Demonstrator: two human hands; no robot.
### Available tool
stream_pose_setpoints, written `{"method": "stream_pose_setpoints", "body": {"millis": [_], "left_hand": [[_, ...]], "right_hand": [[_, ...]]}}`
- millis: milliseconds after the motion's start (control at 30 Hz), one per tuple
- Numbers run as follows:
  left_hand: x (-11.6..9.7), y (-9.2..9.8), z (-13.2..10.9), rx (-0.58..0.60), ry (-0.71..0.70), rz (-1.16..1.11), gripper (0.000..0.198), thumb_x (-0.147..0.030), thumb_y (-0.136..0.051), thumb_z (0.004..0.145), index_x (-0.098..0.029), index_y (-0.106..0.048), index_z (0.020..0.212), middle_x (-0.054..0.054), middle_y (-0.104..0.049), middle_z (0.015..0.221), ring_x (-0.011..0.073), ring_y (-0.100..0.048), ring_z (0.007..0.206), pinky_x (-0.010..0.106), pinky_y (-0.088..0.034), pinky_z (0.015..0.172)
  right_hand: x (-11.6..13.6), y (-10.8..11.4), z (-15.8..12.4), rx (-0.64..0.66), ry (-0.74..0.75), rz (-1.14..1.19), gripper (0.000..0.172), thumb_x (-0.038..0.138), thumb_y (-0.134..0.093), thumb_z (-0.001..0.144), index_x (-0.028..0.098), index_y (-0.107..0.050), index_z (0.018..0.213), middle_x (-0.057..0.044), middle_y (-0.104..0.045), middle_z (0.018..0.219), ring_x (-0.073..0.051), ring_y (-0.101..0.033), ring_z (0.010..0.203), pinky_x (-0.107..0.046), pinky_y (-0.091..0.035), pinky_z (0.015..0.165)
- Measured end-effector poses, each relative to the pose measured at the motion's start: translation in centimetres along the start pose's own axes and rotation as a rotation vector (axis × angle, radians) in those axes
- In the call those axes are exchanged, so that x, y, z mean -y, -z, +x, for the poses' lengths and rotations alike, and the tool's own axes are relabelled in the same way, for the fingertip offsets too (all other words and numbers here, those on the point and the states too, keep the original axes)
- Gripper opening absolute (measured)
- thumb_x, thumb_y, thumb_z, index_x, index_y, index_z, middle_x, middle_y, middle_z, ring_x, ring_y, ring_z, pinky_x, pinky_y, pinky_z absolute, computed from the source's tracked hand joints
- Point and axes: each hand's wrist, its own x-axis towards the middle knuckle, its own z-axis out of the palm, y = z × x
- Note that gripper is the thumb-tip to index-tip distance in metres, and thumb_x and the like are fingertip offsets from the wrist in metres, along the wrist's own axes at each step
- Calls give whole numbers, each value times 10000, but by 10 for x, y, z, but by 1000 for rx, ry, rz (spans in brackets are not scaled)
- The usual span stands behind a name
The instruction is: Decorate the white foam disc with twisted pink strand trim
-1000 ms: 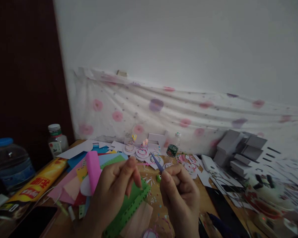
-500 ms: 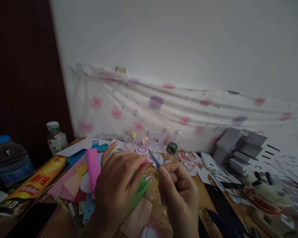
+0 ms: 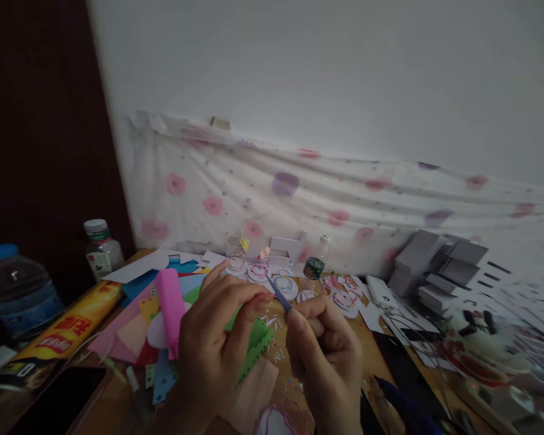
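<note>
My right hand (image 3: 329, 356) is closed round a thin purple tool (image 3: 278, 293) whose tip points up and to the left. My left hand (image 3: 215, 344) is beside it with thumb and fingers pinched together close to the tool's tip; what they pinch is too small to make out. Both hands hover over a green scalloped paper piece (image 3: 256, 341) on the wooden table (image 3: 118, 405). Small white paper discs with coloured coils (image 3: 258, 272) lie just beyond the hands.
Coloured paper sheets and a pink roll (image 3: 170, 308) lie at left, with a yellow snack tube (image 3: 68, 329), a small bottle (image 3: 100, 248) and a large water bottle (image 3: 16, 290). A dark phone (image 3: 58, 402) lies near left. Grey boxes (image 3: 435, 266) and cut papers crowd the right. A flowered cloth (image 3: 326, 205) hangs behind.
The left hand's fingers have curled in from a looser spread to a pinch by the tool tip. Both hands shifted slightly left and the view tilted a little.
</note>
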Motion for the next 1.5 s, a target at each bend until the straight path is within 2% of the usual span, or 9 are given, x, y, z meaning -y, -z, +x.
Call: {"method": "stream_pose_setpoints", "body": {"millis": [200,300,433,667,833,1067,1233,1367,1500], "left_hand": [[-8,-3,4,3,169,-105,253,-132,-506,944,-239,-610,740,-101,-562,609,78,-527,534,278,-505,995],[-11,-3,4,2,290,-158,297,-197,-488,960,-231,-597,686,-82,-530,568,82,-436,462,219,-535,722],[-14,-1,0,88,542,-376,375,-343,-475,994,-219,-556,649,-53,-479,539,93,-403,453,204,-340,429],[-7,1,0,251,807,-680,494,-499,-543,946,-216,-459,550,-52,-371,471,93,-362,445,232,-300,446],[-6,-1,4,331,916,-862,542,-527,-608,876,-214,-400,486,-66,-315,432,72,-364,402,233,-261,442],[-10,0,9,468,1107,-1273,476,-469,-688,759,-221,-367,510,-115,-193,416,38,-175,376,231,-243,439],[-15,3,12,533,1262,-1384,520,-454,-751,686,-239,-310,516,-141,-118,415,28,-89,379,261,-482,573],[-17,3,13,577,1284,-1353,556,-485,-747,661,-249,-263,523,-140,-101,423,33,-75,394,365,-576,710],[-13,3,15,622,1289,-1382,567,-478,-730,677,-249,-234,525,-136,-103,409,35,-84,395,343,-586,763]], "right_hand": [[-1,-1,-2,4,25,-24,421,578,-750,851,215,-569,739,106,-372,499,-59,-221,448,-214,-142,444],[-4,-1,-3,8,56,-54,405,569,-741,858,217,-582,736,100,-381,499,-67,-226,447,-217,-153,440],[-8,3,-1,13,168,-122,334,505,-728,890,223,-615,750,96,-383,499,-75,-246,433,-218,-174,422],[-14,22,12,103,562,-391,59,271,-706,926,255,-687,872,80,-456,531,-83,-338,404,-209,-240,387],[-17,31,14,91,640,-489,26,271,-698,939,287,-679,932,71,-482,568,-96,-376,418,-226,-286,408],[-16,37,20,93,763,-529,35,224,-675,936,256,-691,938,22,-639,635,-121,-489,431,-253,-393,432],[-11,40,24,75,781,-565,45,240,-678,933,257,-709,905,1,-702,694,-154,-616,545,-254,-447,483],[-11,41,23,66,753,-526,54,267,-700,923,260,-719,874,28,-614,596,-125,-479,430,-256,-385,430],[-9,44,26,-39,642,-323,96,311,-684,950,241,-686,885,57,-504,544,-107,-422,418,-232,-337,411]]}}
